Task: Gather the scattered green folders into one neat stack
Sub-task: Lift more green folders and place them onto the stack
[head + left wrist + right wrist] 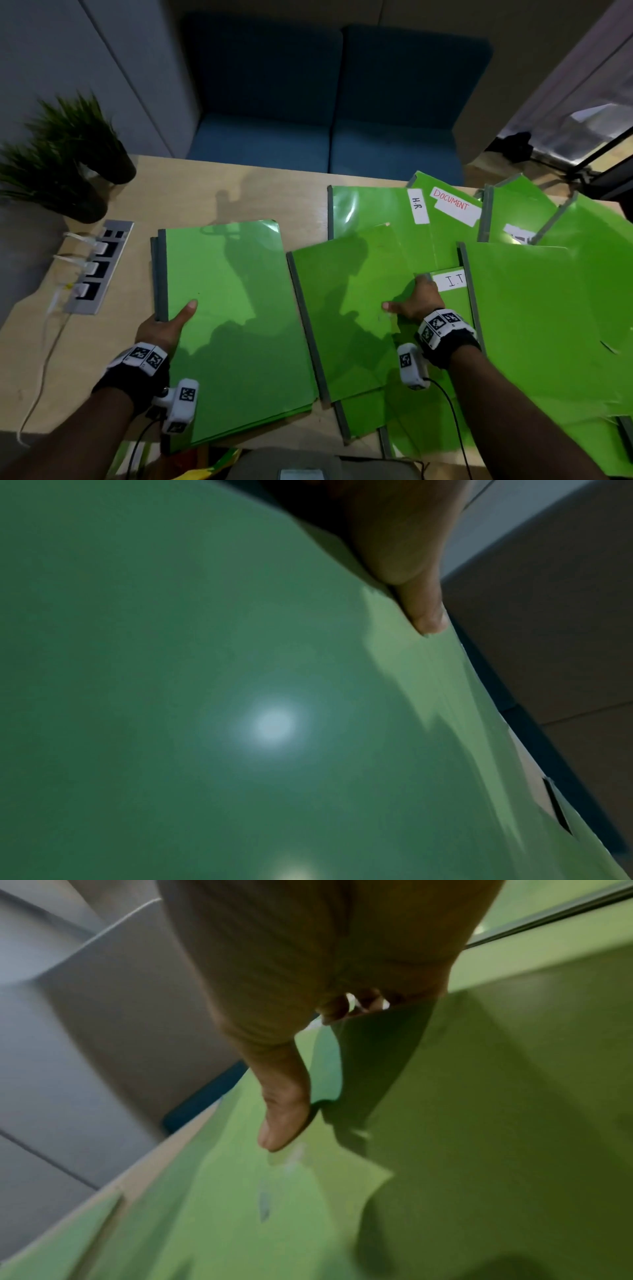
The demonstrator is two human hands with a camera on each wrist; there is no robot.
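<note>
On the left of the wooden table [222, 192] lies a stack of green folders [233, 308] with grey spines. My left hand [171, 322] grips its spine edge, thumb [424, 610] pressed on the top cover [205, 696]. To the right, several green folders overlap loosely; three carry the labels H.R [419, 205], DOCUMENT [452, 205] and I.T [454, 281]. My right hand [414, 301] holds the right edge of the middle folder [342, 308], with the thumb [284, 1123] on top and the fingers curled under the edge. A large folder [548, 325] lies further right.
Two dark potted plants [68, 154] stand at the table's far left corner. A grey socket strip [97, 267] with white plugs and a trailing cable sits left of the stack. A blue sofa [325, 120] is behind the table.
</note>
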